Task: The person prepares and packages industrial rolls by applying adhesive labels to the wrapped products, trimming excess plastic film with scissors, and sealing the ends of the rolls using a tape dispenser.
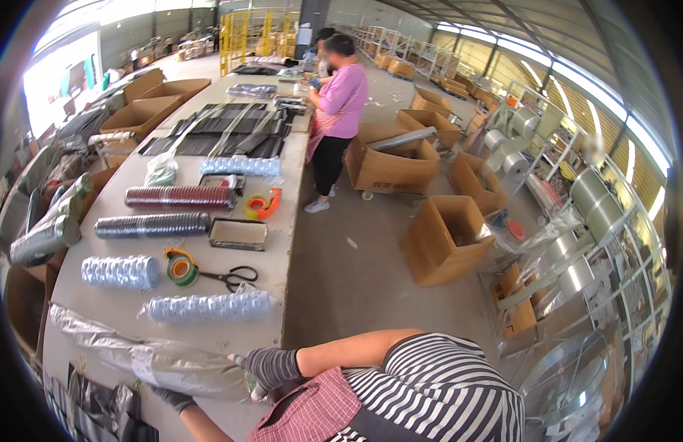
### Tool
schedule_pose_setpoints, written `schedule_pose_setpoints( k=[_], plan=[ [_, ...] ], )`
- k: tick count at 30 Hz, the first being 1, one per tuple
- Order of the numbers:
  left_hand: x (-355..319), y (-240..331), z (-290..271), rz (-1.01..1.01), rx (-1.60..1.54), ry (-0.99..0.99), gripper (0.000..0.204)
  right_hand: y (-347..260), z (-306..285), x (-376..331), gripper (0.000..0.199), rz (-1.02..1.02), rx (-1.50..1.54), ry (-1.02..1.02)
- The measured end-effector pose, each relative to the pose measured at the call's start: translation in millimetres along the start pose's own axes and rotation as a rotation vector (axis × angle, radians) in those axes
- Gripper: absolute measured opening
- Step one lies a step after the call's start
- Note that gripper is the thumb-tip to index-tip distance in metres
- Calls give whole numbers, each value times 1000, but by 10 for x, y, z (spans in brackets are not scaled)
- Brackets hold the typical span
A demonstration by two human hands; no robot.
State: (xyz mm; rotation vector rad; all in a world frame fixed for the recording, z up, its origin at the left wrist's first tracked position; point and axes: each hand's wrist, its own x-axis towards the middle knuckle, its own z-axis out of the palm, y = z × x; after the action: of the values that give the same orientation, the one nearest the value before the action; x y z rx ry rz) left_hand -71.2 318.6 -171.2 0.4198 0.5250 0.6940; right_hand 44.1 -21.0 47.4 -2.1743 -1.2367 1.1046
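Observation:
A long package in a grey plastic bag (183, 362) with a white label lies along the near end of the table. My right hand (266, 368), in a grey striped knit glove, grips its right end, fingers wrapped about the bunched plastic. Along the near edge, my left hand (173, 398) in a dark glove holds the bag; its fingertips are partly hidden. Black plastic sheeting (102, 401) lies beside the left hand. Just beyond the bag sits a light-blue bubbly plastic roll (209, 307), with black-handled scissors (235, 278) and a tape dispenser (181, 268) past it.
More wrapped rolls, one dark red (181, 197) and one black (151, 225), lie along the table (271, 295) by a small tray (238, 234) and an orange tape dispenser (263, 205). A co-worker (345, 103) stands farther along. Cardboard boxes (446, 243) and a rack of rolls (599, 199) stand right.

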Motion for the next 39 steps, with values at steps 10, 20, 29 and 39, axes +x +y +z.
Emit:
schedule_pose_setpoints(
  k=[10,20,29,39],
  plan=[
    [-1043,-543,1626,113,-20,-758,76,1137,-525,-1084,128,-137,-105,280],
    [-1591,-1761,2674,-118,221,-682,80,3500,37,-1687,82,-100,651,628],
    [-2086,-3581,3497,-64,669,-943,56,4772,-186,-3104,33,467,1767,787],
    [-1587,-4615,4599,-240,920,-1112,49,5342,-1054,-3512,33,652,1869,773]
  ],
)
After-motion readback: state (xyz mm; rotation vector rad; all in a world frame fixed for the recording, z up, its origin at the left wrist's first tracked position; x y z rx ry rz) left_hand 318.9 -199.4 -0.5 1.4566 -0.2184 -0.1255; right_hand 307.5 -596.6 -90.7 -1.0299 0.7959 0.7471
